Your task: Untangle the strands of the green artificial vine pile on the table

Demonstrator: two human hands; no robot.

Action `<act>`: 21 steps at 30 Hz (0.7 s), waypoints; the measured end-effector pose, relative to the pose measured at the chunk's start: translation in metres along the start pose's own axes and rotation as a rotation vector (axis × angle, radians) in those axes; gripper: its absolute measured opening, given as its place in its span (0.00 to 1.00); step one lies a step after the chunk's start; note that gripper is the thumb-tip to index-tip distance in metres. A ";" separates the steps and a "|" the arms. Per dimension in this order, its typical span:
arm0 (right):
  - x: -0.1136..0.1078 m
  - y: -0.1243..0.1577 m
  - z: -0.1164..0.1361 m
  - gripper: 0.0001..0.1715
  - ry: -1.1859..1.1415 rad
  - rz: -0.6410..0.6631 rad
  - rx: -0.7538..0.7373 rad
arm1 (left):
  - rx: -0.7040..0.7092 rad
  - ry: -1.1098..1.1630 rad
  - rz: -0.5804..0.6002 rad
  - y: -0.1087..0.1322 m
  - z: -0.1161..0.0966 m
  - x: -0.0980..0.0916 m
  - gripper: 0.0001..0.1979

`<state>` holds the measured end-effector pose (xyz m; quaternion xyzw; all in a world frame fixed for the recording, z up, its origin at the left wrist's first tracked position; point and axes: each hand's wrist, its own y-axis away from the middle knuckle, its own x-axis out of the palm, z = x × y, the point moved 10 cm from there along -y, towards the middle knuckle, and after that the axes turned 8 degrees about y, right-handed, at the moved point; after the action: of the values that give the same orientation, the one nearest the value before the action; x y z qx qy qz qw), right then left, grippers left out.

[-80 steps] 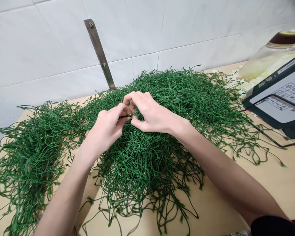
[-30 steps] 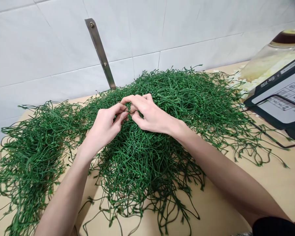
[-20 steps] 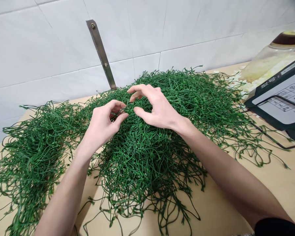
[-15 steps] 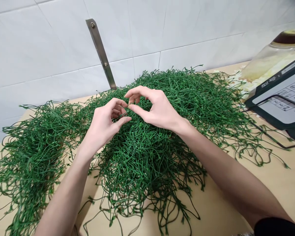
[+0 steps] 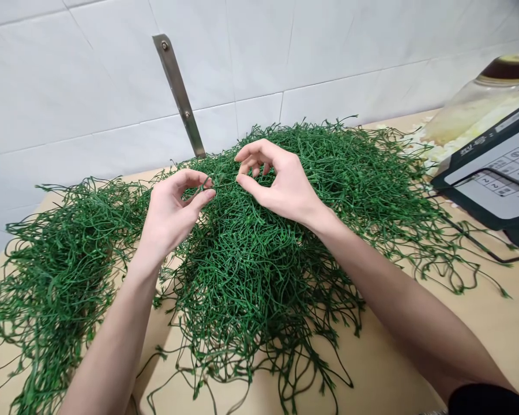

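Note:
A large tangled heap of thin green artificial stems [image 5: 251, 265] with small forked tips lies under both hands. Above its middle, my left hand [image 5: 166, 216] pinches a thin green stem [image 5: 208, 181] between thumb and forefinger. Just to the right, my right hand [image 5: 285, 181] hovers over the heap with its fingers curved and the thumb apart from them; I see nothing held in it. A short gap separates the two hands. The stem's far end cannot be made out against the heap.
A smaller pile of green stems [image 5: 64, 259] lies at the left on the wooden table [image 5: 384, 357]. A metal strip [image 5: 177, 92] stands against the tiled wall [image 5: 328, 52]. At the right are a dark-framed device with a label [image 5: 497, 167], a black cable [image 5: 471, 239] and a clear jar [image 5: 471, 109].
My hands have drawn apart: the left moved slightly left with the stem in its pinch, the right slightly right and up. The heap looks the same.

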<state>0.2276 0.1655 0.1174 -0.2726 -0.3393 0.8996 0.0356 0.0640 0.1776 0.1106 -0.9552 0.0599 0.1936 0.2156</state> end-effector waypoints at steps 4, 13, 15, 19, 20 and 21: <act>0.001 -0.001 -0.018 0.13 -0.020 -0.005 0.103 | -0.021 0.060 0.012 -0.001 -0.001 0.000 0.06; -0.006 0.000 0.014 0.09 0.155 0.030 -0.090 | -0.014 0.000 0.095 0.003 0.002 0.012 0.08; -0.001 0.002 0.021 0.08 0.100 0.085 -0.118 | 0.005 -0.006 0.134 0.006 -0.002 0.018 0.08; 0.020 0.006 0.019 0.11 -0.046 0.285 -0.092 | 0.114 -0.062 0.201 0.011 -0.016 0.025 0.04; 0.022 0.007 0.018 0.11 -0.066 0.310 -0.094 | 0.151 -0.107 0.209 0.011 -0.019 0.026 0.03; 0.024 0.007 0.018 0.11 -0.075 0.324 -0.101 | 0.190 -0.164 0.210 0.011 -0.023 0.027 0.03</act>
<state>0.1989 0.1555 0.1123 -0.2914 -0.3366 0.8850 -0.1363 0.0940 0.1568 0.1147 -0.9001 0.1597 0.2858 0.2875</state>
